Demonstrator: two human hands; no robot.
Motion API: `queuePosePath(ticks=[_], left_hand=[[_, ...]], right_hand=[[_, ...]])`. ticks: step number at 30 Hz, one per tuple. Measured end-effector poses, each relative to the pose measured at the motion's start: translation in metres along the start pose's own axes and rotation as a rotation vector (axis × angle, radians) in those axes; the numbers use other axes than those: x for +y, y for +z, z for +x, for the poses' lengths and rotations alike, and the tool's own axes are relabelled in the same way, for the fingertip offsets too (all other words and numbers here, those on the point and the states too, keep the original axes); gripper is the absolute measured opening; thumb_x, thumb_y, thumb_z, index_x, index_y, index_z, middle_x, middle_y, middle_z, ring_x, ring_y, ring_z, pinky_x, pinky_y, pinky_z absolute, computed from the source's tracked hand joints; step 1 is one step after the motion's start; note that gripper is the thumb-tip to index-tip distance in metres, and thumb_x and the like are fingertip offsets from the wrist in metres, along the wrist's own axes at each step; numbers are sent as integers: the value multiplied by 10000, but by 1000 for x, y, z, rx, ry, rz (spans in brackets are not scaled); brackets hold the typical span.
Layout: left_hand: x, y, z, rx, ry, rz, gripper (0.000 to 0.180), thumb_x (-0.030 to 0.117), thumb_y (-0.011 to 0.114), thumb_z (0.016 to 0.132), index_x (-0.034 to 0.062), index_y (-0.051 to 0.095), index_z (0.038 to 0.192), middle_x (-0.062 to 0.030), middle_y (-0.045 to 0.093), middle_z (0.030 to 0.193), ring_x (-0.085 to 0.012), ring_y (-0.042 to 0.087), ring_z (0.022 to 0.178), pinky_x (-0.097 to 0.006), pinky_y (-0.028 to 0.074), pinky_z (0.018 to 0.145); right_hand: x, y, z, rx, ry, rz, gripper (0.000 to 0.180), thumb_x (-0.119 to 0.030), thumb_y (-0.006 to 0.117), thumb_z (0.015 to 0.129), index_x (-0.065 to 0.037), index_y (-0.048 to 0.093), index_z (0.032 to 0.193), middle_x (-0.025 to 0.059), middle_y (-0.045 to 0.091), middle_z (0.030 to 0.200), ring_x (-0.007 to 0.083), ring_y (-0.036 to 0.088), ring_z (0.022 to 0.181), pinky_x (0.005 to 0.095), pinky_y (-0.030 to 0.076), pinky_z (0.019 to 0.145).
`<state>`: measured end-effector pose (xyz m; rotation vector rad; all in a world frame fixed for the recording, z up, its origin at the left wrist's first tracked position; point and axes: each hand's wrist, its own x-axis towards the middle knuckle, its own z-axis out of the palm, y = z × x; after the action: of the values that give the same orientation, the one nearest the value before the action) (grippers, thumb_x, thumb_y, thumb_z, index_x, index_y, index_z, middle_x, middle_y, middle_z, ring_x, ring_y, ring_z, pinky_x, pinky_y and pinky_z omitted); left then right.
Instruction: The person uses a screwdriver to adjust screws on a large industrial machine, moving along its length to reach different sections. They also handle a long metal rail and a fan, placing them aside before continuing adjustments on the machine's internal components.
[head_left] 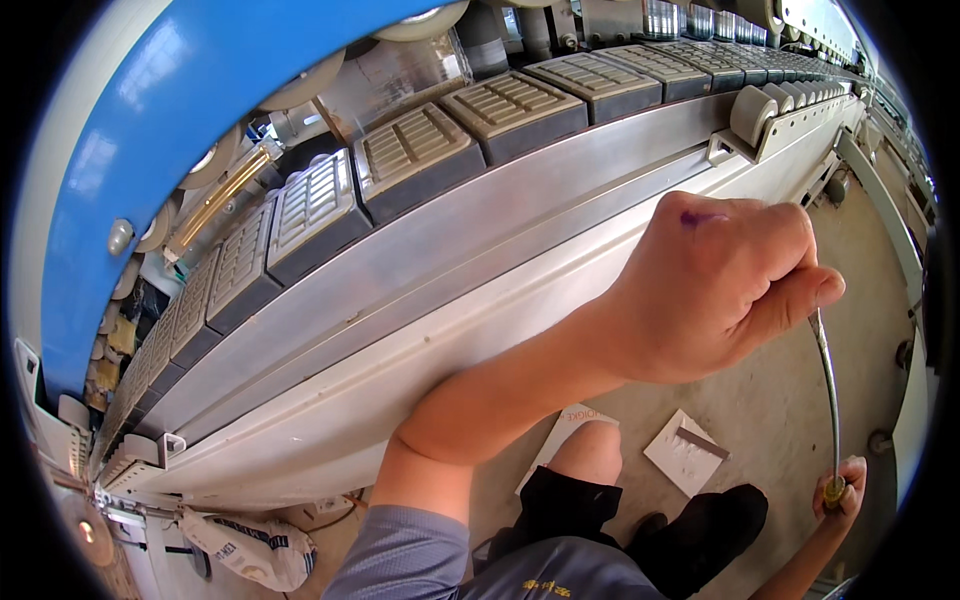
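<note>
While the left hand (730, 285) clenches in a fist beside a long machine, thumb pressed against the curled fingers, a thin metal rod (829, 390) runs down from beneath its thumb to the right hand (849, 490) at the lower right. The rod bows slightly between the two hands, over the bare floor (865, 265), its upper end hidden in the left fist. The right hand wraps its fingers around a yellowish handle (833, 492) at the rod's lower end. A purple mark (702, 219) shows on the back of the left hand.

Beyond the left forearm, a row of slotted blocks (415, 150) curves along a metal rail (420, 235), with a pale beam (400, 350) on the near side. Small rollers (752, 113) sit in a bracket near the row's far end, and a blue panel (130, 130) arches over the upper left, near a brass-coloured cylinder (220, 205).

Below, a dark flat strip (703, 442) lies across a white board (680, 465) near the person's knees. A white sack (255, 550) slumps at the lower left. The person wears a grey-blue shirt (400, 550) and black shorts (570, 510).
</note>
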<state>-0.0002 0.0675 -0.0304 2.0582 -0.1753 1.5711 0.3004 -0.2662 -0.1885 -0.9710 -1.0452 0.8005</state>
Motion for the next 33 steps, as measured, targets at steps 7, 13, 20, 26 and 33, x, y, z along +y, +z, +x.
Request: queuePosePath(ticks=[7,13,20,26,33], left_hand=[[-5,-5,1,-233,-152,205,256,243,694,921,21,592,844,-95,562,625,-250,548,546,-390,469,567],[-19,17,-11,-266,-304,-295,618,327,674,948,-69,418,1346,-136,673,1014,-203,662,699,-326,546,647],[-15,-12,8,200,-552,-779,510,467,397,1070,4,559,930,-166,694,838,-189,673,616,-300,559,554],[-11,-13,11,423,-546,-904,485,481,383,1069,25,523,980,-177,690,827,-210,672,603,-321,562,542],[-9,-15,9,457,-523,-886,474,483,357,1074,51,490,932,-168,672,760,-194,611,495,-293,505,462]], right_hand=[[14,-59,-18,127,-67,25,481,-405,709,923,-5,499,1088,123,577,688,126,421,333,234,337,295],[-40,24,47,135,-69,-330,710,-522,796,798,3,499,1171,82,587,699,90,427,351,202,330,320],[-110,139,112,80,-116,-983,1017,-745,676,753,19,457,1388,126,605,1006,90,546,530,188,421,458],[-145,201,143,-172,-501,-1178,472,-281,611,914,32,614,1267,86,655,947,78,565,627,184,431,559],[-113,217,94,43,-368,-1264,521,-417,480,1020,-21,583,1344,229,573,1339,312,547,1266,411,427,1064]])
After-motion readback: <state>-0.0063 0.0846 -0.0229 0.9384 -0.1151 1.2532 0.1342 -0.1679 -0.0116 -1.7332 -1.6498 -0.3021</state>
